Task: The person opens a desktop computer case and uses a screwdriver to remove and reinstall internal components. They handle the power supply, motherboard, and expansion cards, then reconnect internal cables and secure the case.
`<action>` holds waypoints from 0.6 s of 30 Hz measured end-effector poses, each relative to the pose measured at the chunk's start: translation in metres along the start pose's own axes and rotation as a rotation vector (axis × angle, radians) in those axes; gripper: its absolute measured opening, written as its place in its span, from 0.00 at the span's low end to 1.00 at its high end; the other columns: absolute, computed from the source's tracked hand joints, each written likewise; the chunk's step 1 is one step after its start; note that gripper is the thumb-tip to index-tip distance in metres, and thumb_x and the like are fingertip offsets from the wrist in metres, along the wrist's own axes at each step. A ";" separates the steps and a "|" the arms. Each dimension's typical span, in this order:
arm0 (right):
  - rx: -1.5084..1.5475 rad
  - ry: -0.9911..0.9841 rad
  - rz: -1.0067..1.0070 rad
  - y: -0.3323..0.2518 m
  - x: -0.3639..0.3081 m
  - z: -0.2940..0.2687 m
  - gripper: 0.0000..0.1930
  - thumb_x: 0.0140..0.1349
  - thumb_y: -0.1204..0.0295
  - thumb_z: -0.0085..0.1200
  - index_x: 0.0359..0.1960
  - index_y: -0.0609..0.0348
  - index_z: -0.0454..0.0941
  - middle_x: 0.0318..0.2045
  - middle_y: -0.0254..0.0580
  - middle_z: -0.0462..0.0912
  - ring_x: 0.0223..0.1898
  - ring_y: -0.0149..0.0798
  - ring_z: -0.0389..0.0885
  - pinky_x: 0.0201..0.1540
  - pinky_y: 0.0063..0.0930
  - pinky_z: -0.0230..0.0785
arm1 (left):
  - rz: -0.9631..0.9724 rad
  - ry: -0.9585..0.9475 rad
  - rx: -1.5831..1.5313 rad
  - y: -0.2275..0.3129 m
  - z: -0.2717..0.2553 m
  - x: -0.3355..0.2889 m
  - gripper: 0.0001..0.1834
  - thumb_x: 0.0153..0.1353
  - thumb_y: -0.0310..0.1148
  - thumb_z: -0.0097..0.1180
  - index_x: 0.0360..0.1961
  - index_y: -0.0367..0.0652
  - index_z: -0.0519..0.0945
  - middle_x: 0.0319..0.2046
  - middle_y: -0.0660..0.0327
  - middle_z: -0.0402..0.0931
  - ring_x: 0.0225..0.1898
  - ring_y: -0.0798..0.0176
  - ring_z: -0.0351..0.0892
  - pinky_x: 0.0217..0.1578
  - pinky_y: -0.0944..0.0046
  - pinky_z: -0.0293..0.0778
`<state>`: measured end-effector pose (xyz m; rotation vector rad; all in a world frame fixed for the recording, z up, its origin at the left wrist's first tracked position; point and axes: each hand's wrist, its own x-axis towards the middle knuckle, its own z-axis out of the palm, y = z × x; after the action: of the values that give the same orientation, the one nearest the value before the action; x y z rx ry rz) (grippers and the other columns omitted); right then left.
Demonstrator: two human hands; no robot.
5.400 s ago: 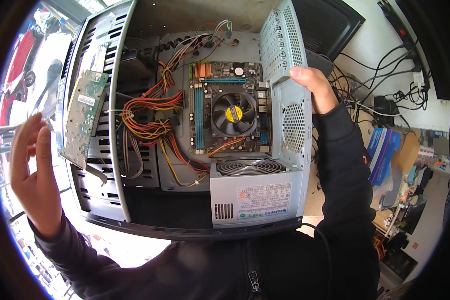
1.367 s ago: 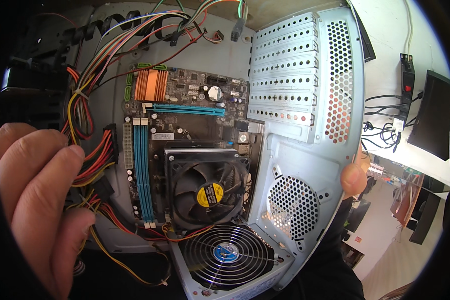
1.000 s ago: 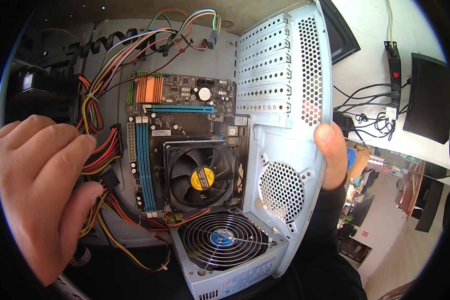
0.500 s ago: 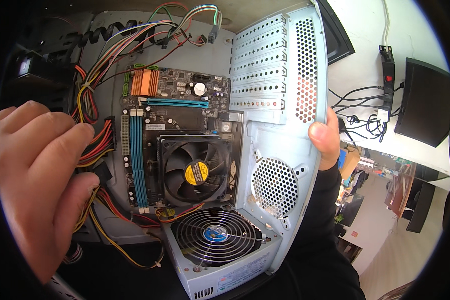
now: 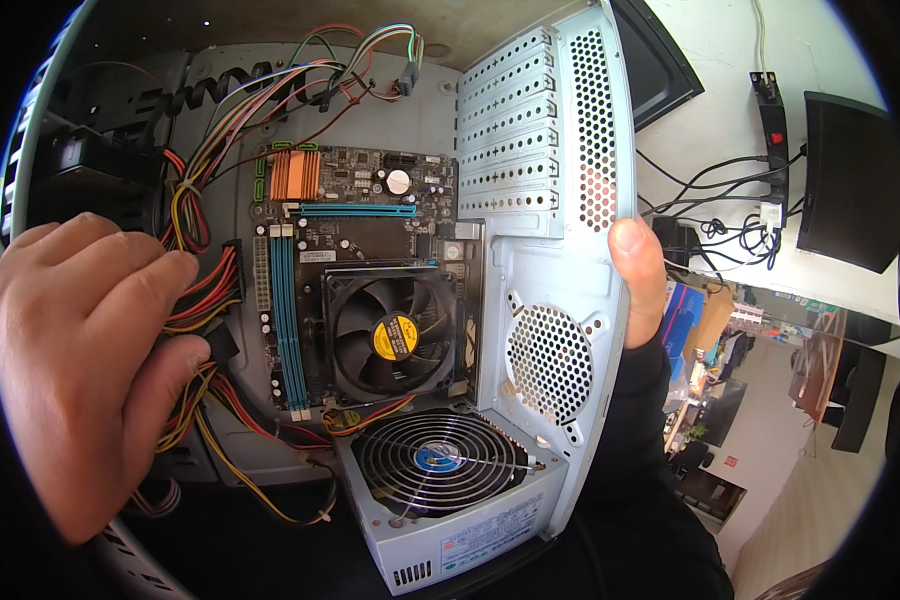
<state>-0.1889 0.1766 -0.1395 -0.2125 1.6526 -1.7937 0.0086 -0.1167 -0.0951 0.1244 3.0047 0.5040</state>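
Observation:
An opened computer case stands tilted before me, its inside facing up at me. My right hand grips the rear panel's outer edge, thumb in front and fingers hidden behind. At the left my left hand is curled around a bundle of coloured power cables; the palm side is hidden. Beside it lies the motherboard, carrying blue memory slots, an orange heatsink and a black cooling fan with a yellow hub. The power supply, with a round wire grille, sits at the near end.
Loose thin wires arch over the far end of the case. A black drive bay is at upper left. Beyond the case, at right, are a power strip with tangled cords, a dark monitor and a blue box.
The case has turned slightly, its rear panel shifting left and more of its front end showing at left. My left hand has moved a little rightward and down; both hands keep their grips.

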 end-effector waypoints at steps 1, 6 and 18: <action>-0.002 -0.002 0.002 0.001 -0.001 0.000 0.37 0.56 0.59 0.60 0.63 0.73 0.69 0.51 0.50 0.81 0.49 0.39 0.82 0.54 0.32 0.74 | 0.003 0.005 0.000 0.000 0.001 -0.001 0.24 0.50 0.26 0.66 0.51 0.34 0.77 0.49 0.51 0.75 0.53 0.49 0.73 0.58 0.51 0.66; -0.028 0.010 -0.020 -0.004 -0.007 0.001 0.37 0.57 0.58 0.59 0.63 0.73 0.69 0.52 0.50 0.81 0.49 0.39 0.82 0.54 0.32 0.74 | 0.008 0.001 0.036 0.004 -0.004 0.000 0.25 0.52 0.27 0.66 0.52 0.34 0.77 0.50 0.52 0.75 0.55 0.49 0.72 0.58 0.52 0.69; -0.121 0.015 -0.057 -0.010 -0.011 0.006 0.37 0.59 0.56 0.57 0.64 0.72 0.68 0.52 0.51 0.81 0.49 0.40 0.82 0.53 0.34 0.75 | -0.045 -0.129 0.080 -0.001 -0.009 -0.007 0.26 0.56 0.28 0.65 0.56 0.32 0.74 0.49 0.49 0.75 0.51 0.51 0.77 0.53 0.55 0.76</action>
<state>-0.1804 0.1776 -0.1257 -0.3042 1.7842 -1.7416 0.0147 -0.1216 -0.0864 0.0914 2.8951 0.3571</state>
